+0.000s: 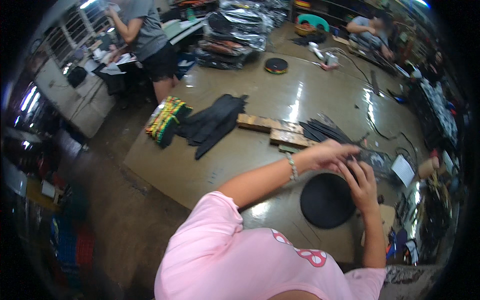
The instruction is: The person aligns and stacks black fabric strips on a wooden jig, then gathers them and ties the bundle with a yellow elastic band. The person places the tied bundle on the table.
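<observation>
My left hand [330, 155], with a beaded bracelet on its wrist, reaches across the table from the left. My right hand [363, 186] comes up beside it, fingers bent. The fingertips of both hands meet just beyond a flat black disc [327, 202] that lies on the table in front of me. Whatever is pinched there is too small and blurred to name. Past my left hand, thin black strips [325, 131] fan out beside wooden blocks [287, 137].
Left on the shiny table [225, 170] lie black flat pieces [217, 122] and a bundle with yellow, red and green edges [167, 120]. A small round stack [276, 65] sits farther off, near plastic-wrapped piles [232, 35]. Cables run along the right. Two people work beyond.
</observation>
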The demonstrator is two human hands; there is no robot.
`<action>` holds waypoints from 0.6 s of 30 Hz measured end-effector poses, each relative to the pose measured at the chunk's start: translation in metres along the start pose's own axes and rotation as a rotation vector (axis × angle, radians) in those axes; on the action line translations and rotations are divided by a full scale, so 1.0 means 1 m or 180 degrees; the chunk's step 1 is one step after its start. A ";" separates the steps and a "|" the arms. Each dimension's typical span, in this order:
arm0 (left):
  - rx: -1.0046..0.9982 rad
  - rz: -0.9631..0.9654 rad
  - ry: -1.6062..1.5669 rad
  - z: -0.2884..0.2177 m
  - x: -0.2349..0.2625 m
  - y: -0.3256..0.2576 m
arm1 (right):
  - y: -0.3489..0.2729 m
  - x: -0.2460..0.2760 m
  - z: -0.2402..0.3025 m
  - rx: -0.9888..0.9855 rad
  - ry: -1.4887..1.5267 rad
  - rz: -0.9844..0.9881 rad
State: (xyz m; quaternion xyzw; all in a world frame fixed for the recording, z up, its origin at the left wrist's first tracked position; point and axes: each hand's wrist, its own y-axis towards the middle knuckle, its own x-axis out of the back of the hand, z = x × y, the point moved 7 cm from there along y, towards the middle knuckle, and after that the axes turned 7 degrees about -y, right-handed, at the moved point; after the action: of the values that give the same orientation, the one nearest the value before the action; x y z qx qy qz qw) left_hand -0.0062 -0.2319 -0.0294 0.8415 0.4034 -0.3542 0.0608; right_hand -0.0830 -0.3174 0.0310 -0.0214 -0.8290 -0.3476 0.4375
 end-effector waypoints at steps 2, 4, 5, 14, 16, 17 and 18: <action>-0.0095 0.0125 0.0004 0.001 0.000 -0.005 | -0.003 0.004 0.001 0.0059 0.0108 -0.0021; -0.0429 0.0202 -0.0255 -0.006 0.003 -0.008 | -0.004 0.009 0.001 0.0010 0.0197 -0.0161; -0.0470 0.0058 -0.0167 -0.009 0.010 -0.009 | -0.004 0.008 -0.001 -0.0135 0.0219 -0.0143; -0.0927 -0.0528 0.0873 -0.071 0.048 0.005 | -0.034 -0.021 -0.061 -0.2945 0.3758 0.0404; -0.1015 -0.0750 0.0951 -0.084 0.062 0.013 | -0.041 -0.035 -0.085 -0.3522 0.3958 0.0476; -0.1160 -0.0841 0.1076 -0.091 0.069 0.019 | -0.045 -0.036 -0.094 -0.3572 0.4095 0.0477; -0.1422 -0.1024 0.1119 -0.100 0.079 0.023 | -0.050 -0.040 -0.104 -0.3700 0.4175 0.0500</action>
State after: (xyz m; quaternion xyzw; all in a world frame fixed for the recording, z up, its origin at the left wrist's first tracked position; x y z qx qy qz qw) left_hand 0.0982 -0.1583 -0.0104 0.7811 0.6032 -0.1114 0.1166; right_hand -0.0019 -0.4061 0.0127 -0.0937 -0.0986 -0.6257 0.7681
